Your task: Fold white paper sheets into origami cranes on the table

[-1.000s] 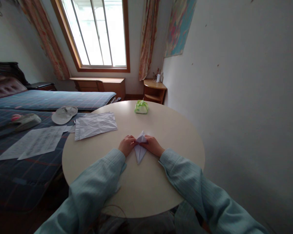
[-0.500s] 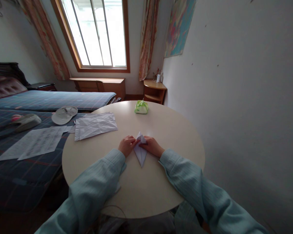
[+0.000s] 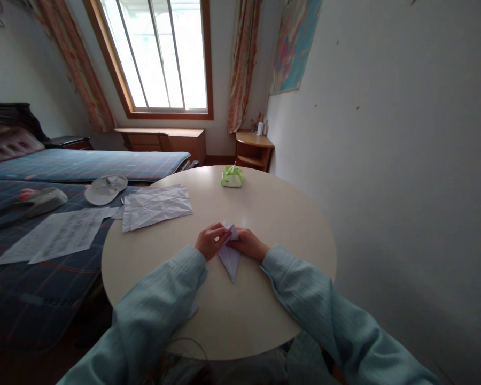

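A folded white paper (image 3: 230, 261) with a pointed, kite-like shape lies on the round table (image 3: 280, 214), its long tip toward me. My left hand (image 3: 211, 239) pinches the upper left of the paper between thumb and fingers. On the other side, my right hand (image 3: 248, 243) grips the upper right edge, its fingers partly hidden behind the fold. Both hands meet near the paper's top, where a small raised point shows between them.
Creased white sheets (image 3: 158, 207) lie at the table's left edge. A green-and-white tissue pack (image 3: 232, 176) stands at the far side. Printed sheets (image 3: 60, 235) and a pale cap (image 3: 106, 190) rest on the bed at left. A white wall (image 3: 404, 187) rises at right.
The paper's lower tip has shifted slightly toward me. The top of the paper has changed shape, and my left fingers have moved a little to the right over it.
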A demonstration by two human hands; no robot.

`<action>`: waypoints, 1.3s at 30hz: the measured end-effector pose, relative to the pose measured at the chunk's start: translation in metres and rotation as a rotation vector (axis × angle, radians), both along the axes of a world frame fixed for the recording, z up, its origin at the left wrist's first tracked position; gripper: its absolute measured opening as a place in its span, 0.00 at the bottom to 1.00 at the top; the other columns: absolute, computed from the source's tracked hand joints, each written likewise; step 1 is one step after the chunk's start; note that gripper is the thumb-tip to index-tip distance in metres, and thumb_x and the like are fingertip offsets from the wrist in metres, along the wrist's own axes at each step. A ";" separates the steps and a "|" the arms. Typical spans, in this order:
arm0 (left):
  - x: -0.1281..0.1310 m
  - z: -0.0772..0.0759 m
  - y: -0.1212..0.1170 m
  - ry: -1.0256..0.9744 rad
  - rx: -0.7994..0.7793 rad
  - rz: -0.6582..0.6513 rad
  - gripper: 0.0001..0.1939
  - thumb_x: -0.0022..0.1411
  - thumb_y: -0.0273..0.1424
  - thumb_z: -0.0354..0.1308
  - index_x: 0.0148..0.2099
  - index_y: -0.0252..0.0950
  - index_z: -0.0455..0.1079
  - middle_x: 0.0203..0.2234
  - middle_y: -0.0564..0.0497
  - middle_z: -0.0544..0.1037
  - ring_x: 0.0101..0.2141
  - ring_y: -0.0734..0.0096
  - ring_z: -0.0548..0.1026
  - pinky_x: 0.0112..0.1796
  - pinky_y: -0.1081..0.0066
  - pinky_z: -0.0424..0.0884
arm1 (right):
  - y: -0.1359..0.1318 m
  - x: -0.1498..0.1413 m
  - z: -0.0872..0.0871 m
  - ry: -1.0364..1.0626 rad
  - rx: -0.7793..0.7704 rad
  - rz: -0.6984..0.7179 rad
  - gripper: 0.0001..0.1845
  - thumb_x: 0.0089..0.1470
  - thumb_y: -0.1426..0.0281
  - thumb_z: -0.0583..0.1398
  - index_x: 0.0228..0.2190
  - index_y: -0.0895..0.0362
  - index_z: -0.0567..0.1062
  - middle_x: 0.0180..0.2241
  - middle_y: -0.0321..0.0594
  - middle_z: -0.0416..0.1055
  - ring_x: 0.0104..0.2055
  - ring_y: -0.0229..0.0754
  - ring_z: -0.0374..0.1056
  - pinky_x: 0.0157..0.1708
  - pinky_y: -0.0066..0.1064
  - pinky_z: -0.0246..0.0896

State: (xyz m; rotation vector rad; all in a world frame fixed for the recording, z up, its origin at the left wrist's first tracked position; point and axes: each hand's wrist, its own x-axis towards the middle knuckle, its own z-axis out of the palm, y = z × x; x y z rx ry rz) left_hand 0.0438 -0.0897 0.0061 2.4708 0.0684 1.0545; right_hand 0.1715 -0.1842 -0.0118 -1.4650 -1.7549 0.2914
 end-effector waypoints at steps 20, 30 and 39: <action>-0.002 0.007 -0.009 -0.138 0.001 -0.052 0.08 0.56 0.31 0.50 0.32 0.35 0.69 0.26 0.49 0.73 0.29 0.75 0.70 0.32 0.75 0.67 | 0.001 0.000 -0.004 -0.065 -0.001 -0.020 0.07 0.48 0.70 0.56 0.30 0.59 0.71 0.34 0.40 0.69 0.36 0.37 0.64 0.37 0.28 0.59; 0.000 0.006 -0.011 -0.136 -0.063 0.036 0.10 0.55 0.33 0.50 0.30 0.34 0.69 0.20 0.52 0.70 0.23 0.79 0.66 0.24 0.79 0.64 | -0.003 -0.005 0.003 -0.055 -0.019 0.007 0.08 0.47 0.72 0.56 0.33 0.59 0.71 0.37 0.41 0.68 0.37 0.38 0.64 0.39 0.29 0.58; -0.001 0.009 -0.013 -0.149 -0.031 0.045 0.09 0.56 0.32 0.50 0.32 0.35 0.69 0.23 0.51 0.73 0.26 0.77 0.69 0.27 0.78 0.67 | -0.001 -0.004 0.001 -0.048 -0.010 -0.001 0.06 0.46 0.72 0.56 0.30 0.59 0.71 0.35 0.40 0.68 0.37 0.37 0.64 0.38 0.29 0.58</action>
